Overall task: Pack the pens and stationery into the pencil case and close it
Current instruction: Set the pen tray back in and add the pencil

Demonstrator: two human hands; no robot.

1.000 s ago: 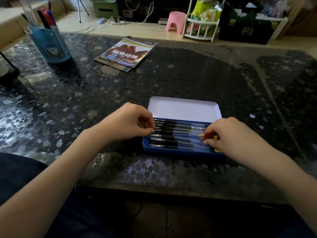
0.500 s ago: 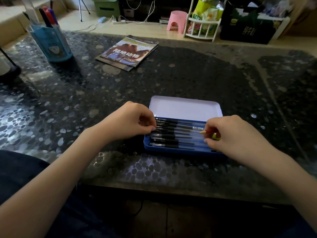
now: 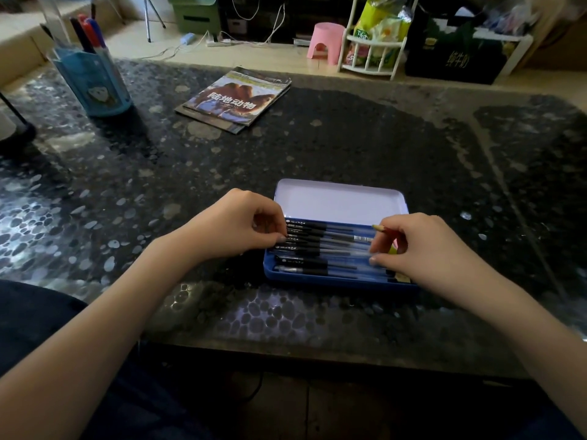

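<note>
Blue and lying open on the tabletop (image 3: 317, 147), the pencil case (image 3: 333, 281) holds a row of black pens (image 3: 317, 246) side by side, its pale lid (image 3: 341, 201) flat behind; the left hand (image 3: 235, 223) curls its grip onto the pens' cap ends; the right hand (image 3: 419, 246) pinches a pencil (image 3: 379, 228), whose tip has risen from mid-row toward the lid side since a second ago; probably it is being reseated, so closing waits.
</note>
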